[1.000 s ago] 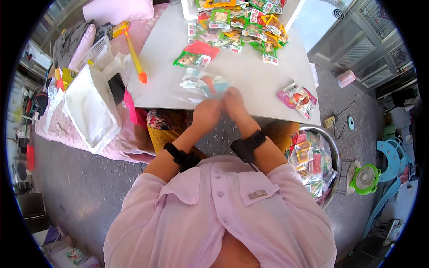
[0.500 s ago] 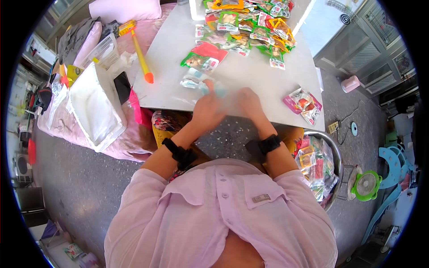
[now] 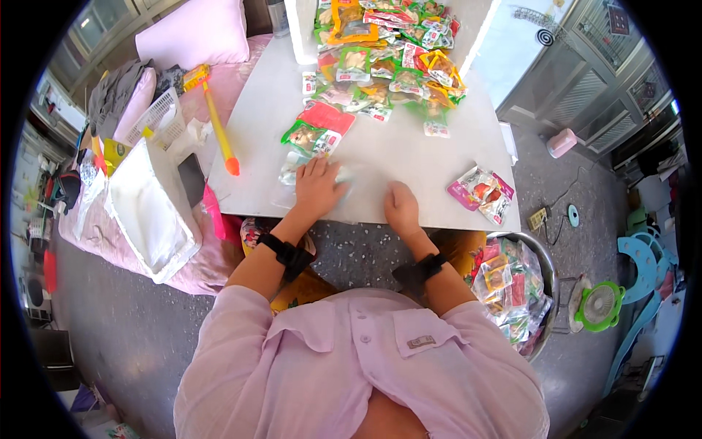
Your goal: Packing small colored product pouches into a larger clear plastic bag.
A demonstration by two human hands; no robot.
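Note:
My left hand lies palm down near the table's front edge, fingers stretched out over a clear plastic bag. Just beyond it are a small green-edged snack packet and a red packet, partly overlapping. My right hand rests on the tabletop to the right, its fingers curled in; whether anything is inside them is hidden. Farther right lies a pair of packets, one purple-edged and one whitish.
A heap of colourful snack packets spills from a white box at the back of the table. A yellow stick with an orange tip lies left. A metal basin of packets stands low right; a white foam box sits left.
My left hand has come down flat, fingers spread on the clear bag, where before it was blurred with a finger raised. My right hand stays curled. The whole view has shifted a little.

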